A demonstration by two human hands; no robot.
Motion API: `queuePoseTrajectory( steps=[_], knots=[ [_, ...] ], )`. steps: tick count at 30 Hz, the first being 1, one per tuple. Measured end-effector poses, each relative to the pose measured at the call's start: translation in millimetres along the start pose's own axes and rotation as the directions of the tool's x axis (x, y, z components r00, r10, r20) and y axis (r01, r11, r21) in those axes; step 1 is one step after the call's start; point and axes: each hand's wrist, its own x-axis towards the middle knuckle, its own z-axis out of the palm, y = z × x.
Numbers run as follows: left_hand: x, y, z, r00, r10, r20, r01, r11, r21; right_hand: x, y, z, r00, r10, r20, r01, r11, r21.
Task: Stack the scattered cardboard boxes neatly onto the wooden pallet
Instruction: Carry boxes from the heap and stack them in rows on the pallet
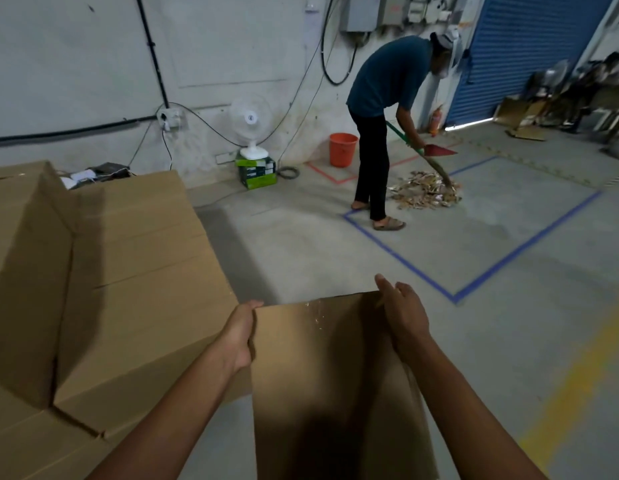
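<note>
Arms are extending forward: left hand [240, 332] is gripping the cardboard box [329, 358] edge, right hand [403, 315] is pressing it straight-fingered.

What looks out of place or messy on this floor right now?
A heap of scraps litters the floor inside the blue tape square, where a person bends over it with a broom. On the left, the large cardboard boxes sit tilted and uneven, not squarely stacked.
</note>
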Motion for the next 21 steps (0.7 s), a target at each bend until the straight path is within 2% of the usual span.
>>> queuePoseTrajectory(
  steps=[4,6,11,17,21],
  knots=[
    [28,47,48,0.996,0.085,-0.007,-0.085,0.996,-0.022,62,-21,-8,0.996,-0.02,-0.082,0.02,1.0,0.003],
    [45,71,63,0.988,0.15,-0.022,-0.151,0.988,-0.013,93,-28,-3,0.997,-0.01,-0.073,0.013,0.999,0.036],
    [119,130,90,0.959,0.271,-0.085,-0.276,0.96,-0.054,177,-69,23,0.995,0.072,0.063,-0.085,0.971,0.225],
    [225,212,103,0.916,0.366,-0.165,-0.376,0.926,-0.032,300,-140,88,0.974,0.096,0.207,-0.13,0.979,0.159],
    [293,275,94,0.887,0.411,-0.209,-0.422,0.907,-0.009,365,-197,131,0.947,0.034,0.321,-0.095,0.979,0.178]
  ],
)
